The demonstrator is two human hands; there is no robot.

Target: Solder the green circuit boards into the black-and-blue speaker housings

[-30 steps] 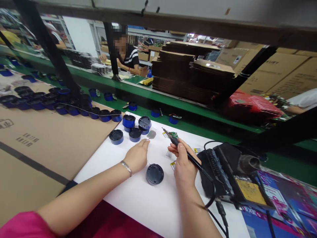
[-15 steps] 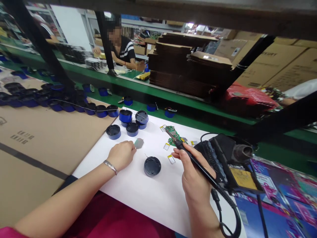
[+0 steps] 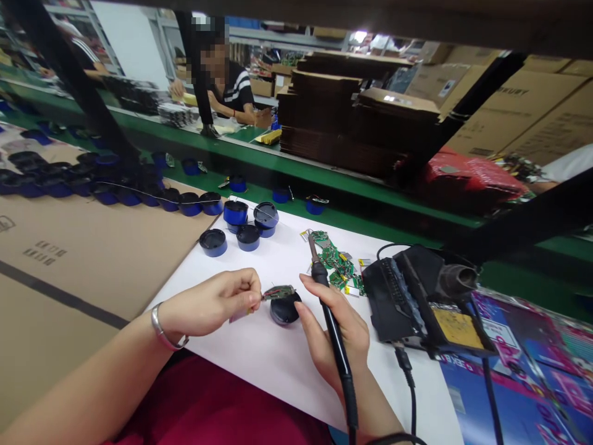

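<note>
My left hand [image 3: 227,303] pinches a small circuit board [image 3: 278,293] by one end, just over a round black housing [image 3: 285,309] on the white sheet. A silvery piece with a yellow strip, which looks like a battery [image 3: 241,314], hangs below those fingers. In my right hand [image 3: 336,321] lies a soldering iron [image 3: 334,334], its tip pointing up and away. That hand's thumb and index finger are apart, close to the board's free end. Beyond the iron is a pile of green circuit boards [image 3: 340,266] with small batteries among them.
Several blue-sided round housings [image 3: 213,242] stand at the sheet's far left, with a long row [image 3: 111,191] behind on cardboard. A soldering iron stand [image 3: 417,303] with a yellow sponge [image 3: 456,327] is on the right. Across the green bench sits another person [image 3: 231,93].
My left hand has turned over and moved nearer with the board, which is now above the round housing. My right hand has shifted left, and the iron stands more upright.
</note>
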